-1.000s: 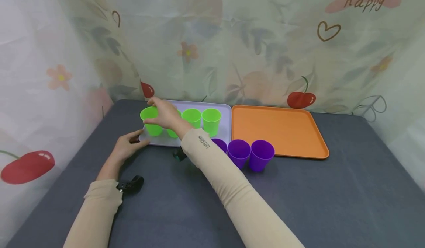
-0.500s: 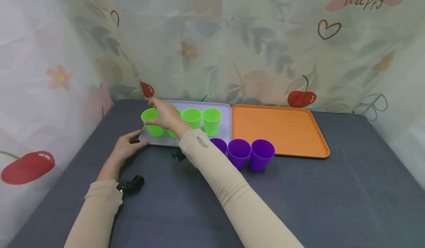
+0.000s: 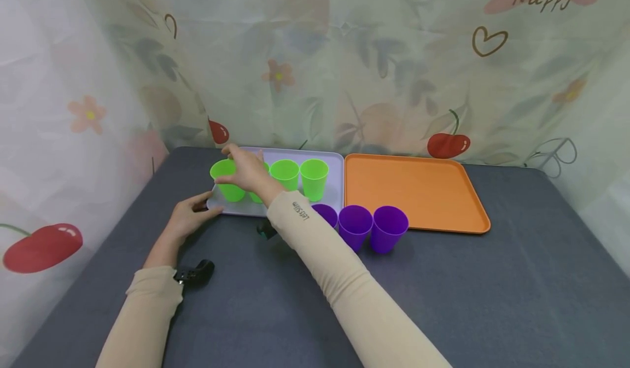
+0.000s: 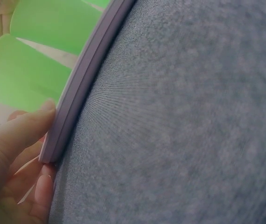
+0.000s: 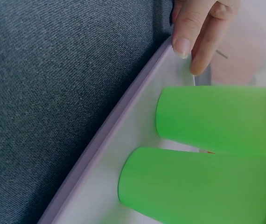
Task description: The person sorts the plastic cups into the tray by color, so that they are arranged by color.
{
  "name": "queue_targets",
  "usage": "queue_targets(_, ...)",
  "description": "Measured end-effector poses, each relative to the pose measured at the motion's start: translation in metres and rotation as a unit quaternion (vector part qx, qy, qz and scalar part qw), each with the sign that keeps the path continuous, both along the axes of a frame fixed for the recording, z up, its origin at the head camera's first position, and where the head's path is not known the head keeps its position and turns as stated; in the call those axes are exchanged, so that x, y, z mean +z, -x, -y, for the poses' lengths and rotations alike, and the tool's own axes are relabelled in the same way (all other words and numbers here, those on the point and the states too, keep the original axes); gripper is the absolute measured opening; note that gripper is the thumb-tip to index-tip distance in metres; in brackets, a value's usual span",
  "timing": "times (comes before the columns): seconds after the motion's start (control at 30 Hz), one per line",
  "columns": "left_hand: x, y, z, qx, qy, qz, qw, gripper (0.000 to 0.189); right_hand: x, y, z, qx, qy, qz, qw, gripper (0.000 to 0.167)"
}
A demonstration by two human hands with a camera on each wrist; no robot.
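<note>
Along the lavender tray [image 3: 336,177] stands a row of several upright green cups. My right hand [image 3: 249,172] holds the leftmost green cup [image 3: 231,192] near its rim, thumb and fingers spread to either side of it. The right hand partly hides the second green cup [image 3: 256,197]; two others, a green cup [image 3: 284,172] and the rightmost green cup [image 3: 314,183], are in plain sight. My left hand [image 3: 187,217] grips the tray's near left corner; in the left wrist view its thumb [image 4: 28,128] lies against the tray rim [image 4: 79,84], with fingers beyond the corner.
An orange tray [image 3: 413,187] adjoins the lavender one on the right. In front stand purple cups, among them the right one [image 3: 389,230] and the middle one [image 3: 354,228]; my right sleeve covers part of a third [image 3: 326,215]. A patterned curtain [image 3: 374,83] hangs behind the dark table [image 3: 467,297].
The leftmost green cup has shifted slightly to the right with my right hand holding it. My left hand stays at the tray corner.
</note>
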State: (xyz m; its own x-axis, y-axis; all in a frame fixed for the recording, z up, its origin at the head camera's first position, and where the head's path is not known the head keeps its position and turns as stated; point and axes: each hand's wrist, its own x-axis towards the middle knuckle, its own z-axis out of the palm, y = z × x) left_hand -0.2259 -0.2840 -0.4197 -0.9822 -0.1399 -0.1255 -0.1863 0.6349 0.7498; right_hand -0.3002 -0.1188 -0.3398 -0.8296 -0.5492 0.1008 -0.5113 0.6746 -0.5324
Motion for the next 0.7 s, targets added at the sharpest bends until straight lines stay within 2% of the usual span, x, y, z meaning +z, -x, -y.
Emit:
queue_targets(0.2, -0.001, 0.001, 0.001, 0.001, -0.004, -0.002, 1.0, 0.072, -0.002, 0.002, -0.001, 0.006, 0.0, 0.004, 1.0, 0.07)
queue_targets(0.33, -0.001, 0.002, -0.002, 0.001, -0.004, -0.005, 1.0, 0.071, 0.005, 0.004, -0.007, 0.01, 0.009, 0.005, 0.9999, 0.069)
queue_targets(0.53, -0.001, 0.003, -0.003, -0.002, 0.001, -0.005, 1.0, 0.072, 0.031, 0.004, -0.026, 0.064, 0.088, 0.018, 0.9939, 0.046)
queue_targets(0.7, -0.002, 0.002, -0.001, 0.001, 0.003, -0.013, 0.9999, 0.071, 0.054, -0.003, -0.052, 0.103, 0.098, 0.021, 0.9896, 0.032)
